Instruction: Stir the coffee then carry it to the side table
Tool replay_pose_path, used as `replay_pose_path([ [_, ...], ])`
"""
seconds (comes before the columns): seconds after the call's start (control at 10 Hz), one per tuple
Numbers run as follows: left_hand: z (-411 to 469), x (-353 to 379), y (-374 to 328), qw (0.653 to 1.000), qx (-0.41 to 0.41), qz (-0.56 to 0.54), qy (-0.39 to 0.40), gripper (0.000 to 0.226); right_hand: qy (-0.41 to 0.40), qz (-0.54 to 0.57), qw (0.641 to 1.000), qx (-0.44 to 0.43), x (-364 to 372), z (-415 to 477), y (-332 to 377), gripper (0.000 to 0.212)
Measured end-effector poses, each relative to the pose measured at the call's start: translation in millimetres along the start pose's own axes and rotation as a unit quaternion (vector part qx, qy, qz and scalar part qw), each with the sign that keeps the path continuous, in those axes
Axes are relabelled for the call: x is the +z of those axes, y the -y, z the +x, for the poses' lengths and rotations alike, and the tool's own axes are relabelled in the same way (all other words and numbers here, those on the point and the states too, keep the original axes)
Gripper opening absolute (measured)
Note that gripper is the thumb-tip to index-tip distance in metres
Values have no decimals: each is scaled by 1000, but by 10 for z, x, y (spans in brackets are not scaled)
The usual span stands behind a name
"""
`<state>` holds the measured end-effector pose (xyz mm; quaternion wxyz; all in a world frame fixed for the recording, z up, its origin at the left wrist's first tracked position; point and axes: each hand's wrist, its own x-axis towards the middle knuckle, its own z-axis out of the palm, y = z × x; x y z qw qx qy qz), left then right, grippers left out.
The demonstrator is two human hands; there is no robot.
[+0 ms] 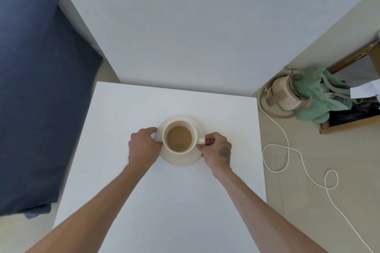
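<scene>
A cream cup (179, 137) full of light brown coffee stands on a cream saucer (185, 159) in the middle of a white table (164, 201). The cup's handle (201, 140) points right. My left hand (144, 146) grips the saucer's left rim with its fingers curled around the edge. My right hand (218, 148) grips the saucer's right rim just below the handle. The saucer appears to rest on the tabletop. No spoon is in view.
A grey wall (185, 26) rises right behind the table. A dark blue bed (37, 88) lies to the left. On the beige floor to the right lie a white cable (287, 150), a beige bag (285, 94), green cloth (312, 96) and a wooden frame (349, 123).
</scene>
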<state>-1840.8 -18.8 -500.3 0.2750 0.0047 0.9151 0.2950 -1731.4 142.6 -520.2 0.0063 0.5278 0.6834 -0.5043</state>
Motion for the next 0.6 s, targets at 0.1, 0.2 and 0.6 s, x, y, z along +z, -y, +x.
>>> replay_pose_path([
  [0.1, 10, 18, 27, 1000, 0, -7, -7, 40, -2, -22, 1000, -7, -3, -1, 31, 17],
  [0.2, 31, 40, 51, 1000, 5, -5, -9, 38, -4, -45, 999, -20, -8, -4, 44, 16],
  [0.6, -109, 66, 207, 999, -9, 34, 17, 49, 50, -97, 993, -40, -192, -167, 0, 31],
])
